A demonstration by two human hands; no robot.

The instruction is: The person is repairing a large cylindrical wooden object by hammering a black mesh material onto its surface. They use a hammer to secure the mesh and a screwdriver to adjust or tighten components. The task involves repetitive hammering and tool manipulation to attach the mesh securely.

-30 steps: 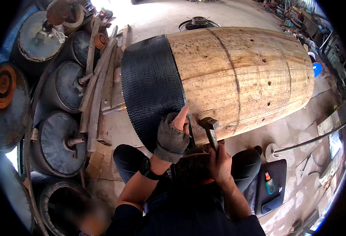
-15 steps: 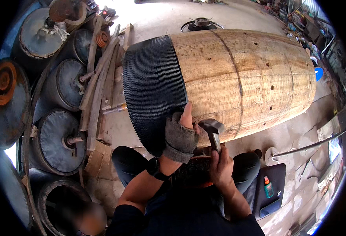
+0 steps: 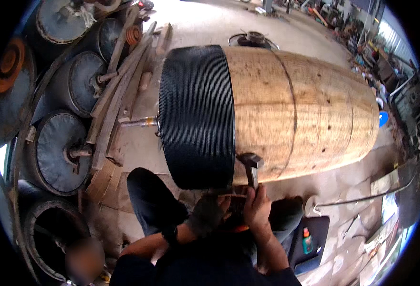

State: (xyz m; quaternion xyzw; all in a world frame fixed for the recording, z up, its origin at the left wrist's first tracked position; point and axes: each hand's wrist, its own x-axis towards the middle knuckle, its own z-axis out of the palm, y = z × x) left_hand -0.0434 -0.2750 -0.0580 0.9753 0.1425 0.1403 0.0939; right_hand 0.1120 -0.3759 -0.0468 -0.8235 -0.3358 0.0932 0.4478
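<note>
A large wooden roller (image 3: 310, 109) lies across in front of me, its left end wrapped in a black, finely ridged covering (image 3: 198, 114). My right hand (image 3: 257, 208) is closed around the handle of a hammer (image 3: 252, 164), whose head is up against the lower near side of the wood, just right of the black edge. Low over my lap, below the covering, my left hand (image 3: 206, 217) wears a dark fingerless glove. It is in shadow and smeared by motion, beside a dark container with a reddish rim; whether its fingers hold anything does not show.
Several drums with metal end plates (image 3: 59, 152) are stacked at the left, with wooden beams (image 3: 124, 100) leaning beside them. A green spray bottle (image 3: 307, 241) stands on a dark pad at the lower right. Clutter lines the right wall.
My left hand has left the edge of the black covering and dropped toward my lap. The hammer stays in my right hand, slightly lower. The whole view has shifted a little.
</note>
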